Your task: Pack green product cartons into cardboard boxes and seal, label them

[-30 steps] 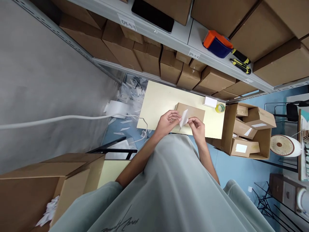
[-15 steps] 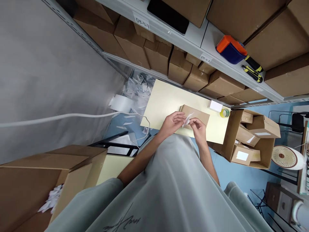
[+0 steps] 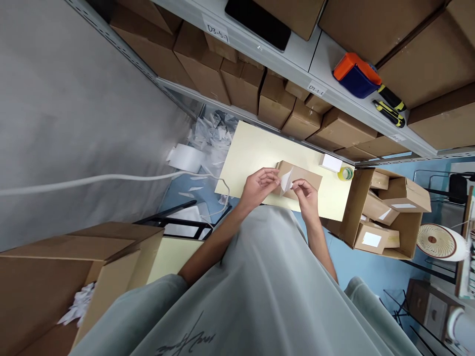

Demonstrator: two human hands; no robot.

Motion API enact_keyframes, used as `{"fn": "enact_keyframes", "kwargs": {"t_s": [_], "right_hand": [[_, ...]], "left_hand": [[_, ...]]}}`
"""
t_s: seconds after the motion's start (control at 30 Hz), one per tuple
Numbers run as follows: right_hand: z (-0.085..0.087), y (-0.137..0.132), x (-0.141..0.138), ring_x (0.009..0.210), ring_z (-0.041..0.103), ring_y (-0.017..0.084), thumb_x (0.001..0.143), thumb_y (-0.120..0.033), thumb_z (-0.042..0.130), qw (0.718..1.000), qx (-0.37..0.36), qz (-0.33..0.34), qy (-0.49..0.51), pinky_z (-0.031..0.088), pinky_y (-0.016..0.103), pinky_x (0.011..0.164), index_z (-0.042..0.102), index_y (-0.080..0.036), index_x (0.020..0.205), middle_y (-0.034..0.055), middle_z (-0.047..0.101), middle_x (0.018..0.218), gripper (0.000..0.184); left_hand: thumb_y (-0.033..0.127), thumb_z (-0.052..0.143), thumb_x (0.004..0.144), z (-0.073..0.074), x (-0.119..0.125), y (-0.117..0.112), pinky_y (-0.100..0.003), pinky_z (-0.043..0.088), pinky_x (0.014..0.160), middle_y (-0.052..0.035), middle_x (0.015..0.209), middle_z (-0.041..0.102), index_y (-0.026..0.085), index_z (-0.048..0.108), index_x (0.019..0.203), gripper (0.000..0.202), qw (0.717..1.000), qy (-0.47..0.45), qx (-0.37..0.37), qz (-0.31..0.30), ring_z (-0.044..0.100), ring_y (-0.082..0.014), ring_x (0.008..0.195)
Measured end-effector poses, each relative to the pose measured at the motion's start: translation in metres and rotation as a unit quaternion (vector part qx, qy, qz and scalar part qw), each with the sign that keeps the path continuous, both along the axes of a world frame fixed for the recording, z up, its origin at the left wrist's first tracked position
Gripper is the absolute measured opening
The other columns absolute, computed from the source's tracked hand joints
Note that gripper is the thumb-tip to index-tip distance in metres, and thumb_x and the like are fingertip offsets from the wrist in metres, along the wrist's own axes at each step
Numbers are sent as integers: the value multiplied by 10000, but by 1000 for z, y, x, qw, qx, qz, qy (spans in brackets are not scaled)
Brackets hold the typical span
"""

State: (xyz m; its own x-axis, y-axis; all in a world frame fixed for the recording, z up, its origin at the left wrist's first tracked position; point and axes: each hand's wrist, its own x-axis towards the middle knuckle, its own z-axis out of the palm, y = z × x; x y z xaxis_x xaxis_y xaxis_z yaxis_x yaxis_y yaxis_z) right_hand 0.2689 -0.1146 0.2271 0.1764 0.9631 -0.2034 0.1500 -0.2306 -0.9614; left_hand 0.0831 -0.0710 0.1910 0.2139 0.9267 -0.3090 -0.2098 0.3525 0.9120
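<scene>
A small white sticker label (image 3: 286, 182), creased or folded, is held up over a closed cardboard box (image 3: 307, 179) on the pale yellow tabletop. My right hand (image 3: 305, 192) pinches the label's right edge between thumb and fingertips. To the left of the label is my left hand (image 3: 259, 187), its fingers curved and slightly apart, with a small gap between the fingertips and the paper. Part of the box is hidden behind my hands and the label.
A small white box (image 3: 330, 162) and a green tape roll (image 3: 345, 173) lie at the table's right end. Beside it stands a large carton (image 3: 351, 210) holding smaller boxes. Cutters (image 3: 389, 113) rest on the shelf (image 3: 300, 64) above. A white cable (image 3: 111, 178) crosses at left.
My left hand has moved slightly left, away from the label. The label now shows more of its face, while my right hand stays nearly in place.
</scene>
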Motion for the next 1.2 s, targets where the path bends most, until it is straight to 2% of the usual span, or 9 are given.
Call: {"fn": "enact_keyframes", "kwargs": {"t_s": [0.13,0.37,0.77,0.97,1.2], "right_hand": [[-1,-3,-1,897,673,217,957,-473,737,1000,-2,0,15,551,350,873,691,-253,862,23,718,886,244],[-3,-10,-3,890,682,223,934,-449,741,999,10,6,34,570,365,890,693,-255,853,24,723,870,216],[-5,-24,8,915,685,220,951,-475,737,999,5,9,38,578,361,921,686,-256,877,22,713,891,237],[-4,-30,8,904,680,218,952,-480,733,999,7,4,43,576,366,935,693,-257,877,21,710,886,239],[-3,-34,8,905,683,229,948,-533,761,999,8,-2,52,584,390,949,706,-260,884,31,724,899,286]], "left_hand": [[403,886,789,1,1,-3,-315,632,864,-57,920,810,171,795,1132,424,1000,3,6,2,770,-185,876],[335,872,767,3,4,-8,-290,623,830,-50,918,805,163,823,1098,376,1000,4,7,0,744,-159,836],[402,908,795,2,8,-20,-363,660,925,-80,949,844,166,859,1114,399,1000,0,7,-19,796,-206,885],[389,898,807,7,10,-24,-372,663,929,-88,971,848,164,857,1136,400,999,-5,14,-31,795,-204,887],[445,931,784,6,12,-27,-367,656,943,-77,949,837,161,858,1162,479,999,6,5,-32,796,-212,915]]}}
